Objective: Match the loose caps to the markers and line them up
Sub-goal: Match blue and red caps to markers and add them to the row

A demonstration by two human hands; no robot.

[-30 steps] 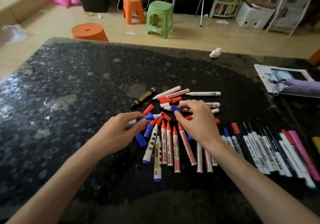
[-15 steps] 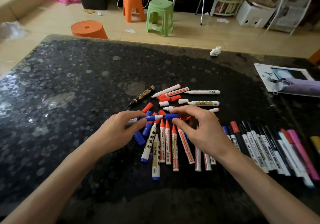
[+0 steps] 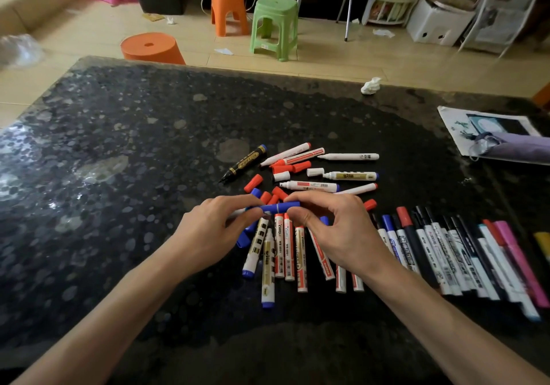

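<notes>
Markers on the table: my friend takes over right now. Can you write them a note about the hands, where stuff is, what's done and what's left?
Left hand holds a blue marker above the pile.
Right hand pinches a blue cap against that marker's end; I cannot tell if it is fully seated.
Done: a row of capped markers lies on the right; red-capped ones lie under the hands, loosely lined.
Left: uncapped markers, red caps and white caps lie in the far pile. Match them, then straighten the line.
</notes>
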